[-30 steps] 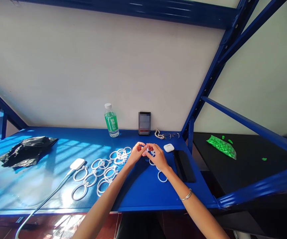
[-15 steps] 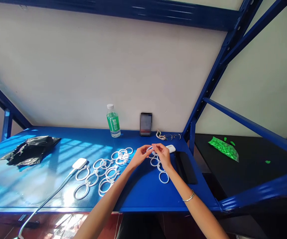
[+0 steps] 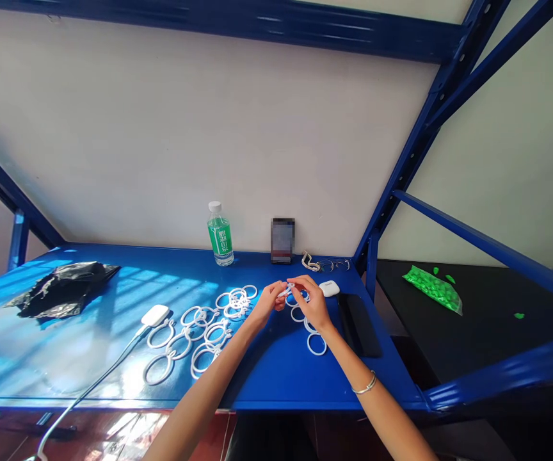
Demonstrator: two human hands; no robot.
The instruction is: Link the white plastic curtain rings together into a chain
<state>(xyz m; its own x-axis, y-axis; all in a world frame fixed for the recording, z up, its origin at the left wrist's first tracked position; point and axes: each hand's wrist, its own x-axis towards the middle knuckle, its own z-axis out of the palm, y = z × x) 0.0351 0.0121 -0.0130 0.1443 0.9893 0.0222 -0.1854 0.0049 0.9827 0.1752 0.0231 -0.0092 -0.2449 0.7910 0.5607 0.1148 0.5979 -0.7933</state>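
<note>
My left hand (image 3: 267, 303) and my right hand (image 3: 309, 299) meet over the middle of the blue shelf (image 3: 276, 368). Both pinch a white plastic ring (image 3: 288, 291) held between their fingertips. Under my right hand a short chain of linked white rings (image 3: 315, 342) trails toward me on the shelf. A loose heap of several white rings (image 3: 200, 333) lies to the left of my left hand.
A green-labelled water bottle (image 3: 219, 234) and a small dark device (image 3: 282, 240) stand by the back wall. White earbud case (image 3: 329, 288) and black flat case (image 3: 359, 323) lie right of my hands. White charger with cable (image 3: 154, 315), black bag (image 3: 60, 288), green bag (image 3: 432, 288).
Both hands stay together on the ring and have shifted only slightly. The view has drifted a little, so everything sits a bit lower and to the right.
</note>
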